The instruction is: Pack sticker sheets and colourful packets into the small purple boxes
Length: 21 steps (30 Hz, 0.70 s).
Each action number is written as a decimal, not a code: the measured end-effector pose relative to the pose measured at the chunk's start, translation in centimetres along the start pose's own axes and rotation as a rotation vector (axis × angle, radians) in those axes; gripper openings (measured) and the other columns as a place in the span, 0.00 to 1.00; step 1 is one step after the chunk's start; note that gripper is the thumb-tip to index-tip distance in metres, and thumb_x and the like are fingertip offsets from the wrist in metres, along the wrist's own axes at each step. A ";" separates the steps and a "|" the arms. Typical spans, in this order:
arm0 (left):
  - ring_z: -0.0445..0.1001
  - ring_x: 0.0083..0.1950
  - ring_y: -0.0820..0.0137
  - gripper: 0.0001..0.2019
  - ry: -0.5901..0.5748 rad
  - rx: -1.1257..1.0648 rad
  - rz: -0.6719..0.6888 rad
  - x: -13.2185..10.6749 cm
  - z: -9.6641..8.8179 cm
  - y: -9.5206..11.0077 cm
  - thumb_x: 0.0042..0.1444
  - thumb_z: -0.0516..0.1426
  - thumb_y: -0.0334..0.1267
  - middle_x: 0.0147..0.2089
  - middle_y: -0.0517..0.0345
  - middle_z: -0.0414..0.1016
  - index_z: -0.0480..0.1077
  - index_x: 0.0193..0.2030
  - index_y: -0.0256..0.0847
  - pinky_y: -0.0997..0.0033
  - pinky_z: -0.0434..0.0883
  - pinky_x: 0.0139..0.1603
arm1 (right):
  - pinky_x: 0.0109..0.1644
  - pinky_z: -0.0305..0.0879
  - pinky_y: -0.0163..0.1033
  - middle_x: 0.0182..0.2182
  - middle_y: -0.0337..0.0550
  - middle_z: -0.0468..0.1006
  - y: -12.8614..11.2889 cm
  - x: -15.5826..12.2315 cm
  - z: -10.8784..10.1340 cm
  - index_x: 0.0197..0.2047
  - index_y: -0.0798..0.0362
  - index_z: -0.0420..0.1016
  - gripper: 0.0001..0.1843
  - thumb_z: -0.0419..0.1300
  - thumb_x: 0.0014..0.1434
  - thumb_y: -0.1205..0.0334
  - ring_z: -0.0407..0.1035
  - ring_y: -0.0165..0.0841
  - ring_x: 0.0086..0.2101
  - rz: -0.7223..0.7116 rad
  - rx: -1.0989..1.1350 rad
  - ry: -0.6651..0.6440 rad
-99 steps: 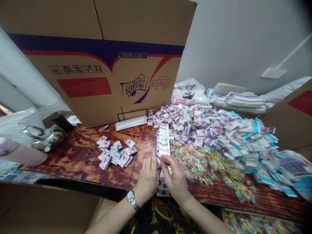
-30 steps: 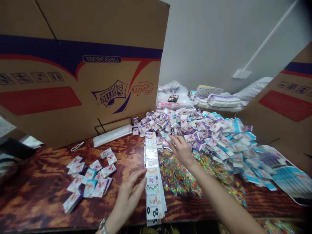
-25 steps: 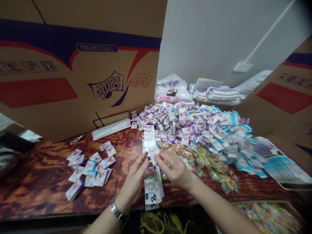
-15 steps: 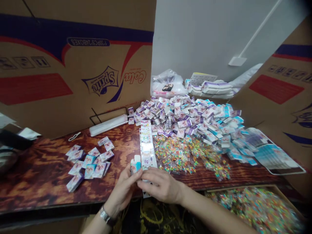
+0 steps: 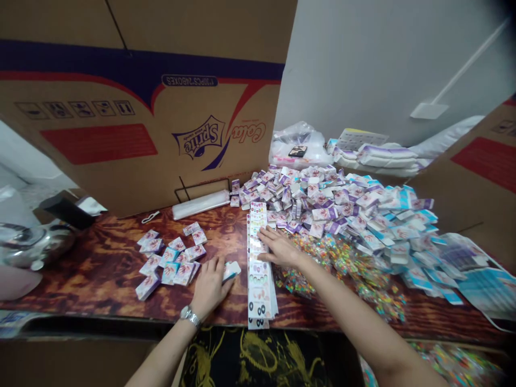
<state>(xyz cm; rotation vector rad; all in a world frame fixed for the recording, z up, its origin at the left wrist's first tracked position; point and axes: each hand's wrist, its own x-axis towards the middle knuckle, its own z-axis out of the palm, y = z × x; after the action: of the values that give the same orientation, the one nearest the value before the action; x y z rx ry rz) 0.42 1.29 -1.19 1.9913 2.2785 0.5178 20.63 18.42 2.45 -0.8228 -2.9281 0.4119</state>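
Note:
My left hand [image 5: 208,286] rests low over the tabletop, its thumb and fingers around a small white-and-blue paper box [image 5: 231,270] with a raised flap. Most of that box is hidden by the fingers. My right hand [image 5: 280,247] lies with fingers stretched out on a stack of long printed sticker strips [image 5: 258,282], near their upper half. To the left of my left hand sits a loose group of small closed boxes [image 5: 170,258], purple and blue. Right of the strips are clear packets of colourful candy [image 5: 338,258], partly behind my right forearm.
A large heap of small boxes [image 5: 322,199] fills the back of the wooden table [image 5: 100,274]. Big cartons [image 5: 141,123] stand at left and right. A clear plastic bundle [image 5: 201,205] lies by the left carton. More candy packets [image 5: 455,360] sit below the table edge.
My hands have parted. My left hand has moved left with the small box, down to the table. My right hand has reached forward up the strips. The view has shifted left.

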 end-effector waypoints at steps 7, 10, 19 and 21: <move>0.70 0.52 0.62 0.17 0.153 -0.417 0.091 0.0 -3.7 4.0 0.59 0.52 0.39 0.50 0.46 0.71 0.63 0.55 0.40 0.58 0.68 0.52 | 0.62 0.50 0.53 0.60 0.49 0.62 -0.3 -0.4 -0.2 0.58 0.51 0.65 0.32 0.58 0.55 0.43 0.55 0.45 0.59 0.017 0.013 0.028; 0.69 0.53 0.63 0.17 0.099 -0.474 0.181 -0.4 -4.3 6.2 0.60 0.51 0.38 0.52 0.46 0.70 0.63 0.56 0.41 0.60 0.69 0.53 | 0.60 0.52 0.51 0.58 0.48 0.65 -0.6 0.0 -0.7 0.58 0.50 0.65 0.29 0.54 0.58 0.44 0.56 0.44 0.58 0.017 0.006 0.044; 0.59 0.62 0.48 0.18 -0.058 -0.242 0.343 -2.3 -1.8 7.6 0.58 0.52 0.37 0.58 0.39 0.66 0.66 0.55 0.36 0.43 0.62 0.57 | 0.59 0.49 0.59 0.55 0.45 0.69 -1.4 -0.4 0.8 0.56 0.46 0.68 0.22 0.57 0.59 0.50 0.56 0.48 0.58 -0.021 -0.068 0.170; 0.63 0.59 0.51 0.16 -0.051 -0.398 0.277 -2.4 -2.5 8.0 0.59 0.51 0.38 0.55 0.41 0.69 0.68 0.52 0.37 0.45 0.62 0.57 | 0.58 0.51 0.56 0.50 0.44 0.74 -1.6 -0.6 0.6 0.50 0.45 0.73 0.16 0.56 0.60 0.54 0.62 0.45 0.54 -0.031 -0.065 0.233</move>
<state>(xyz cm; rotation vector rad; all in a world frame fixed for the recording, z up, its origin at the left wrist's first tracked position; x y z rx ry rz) 7.73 -0.75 3.15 2.0821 1.7065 0.8536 20.21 16.64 2.28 -0.7745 -2.7461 0.2035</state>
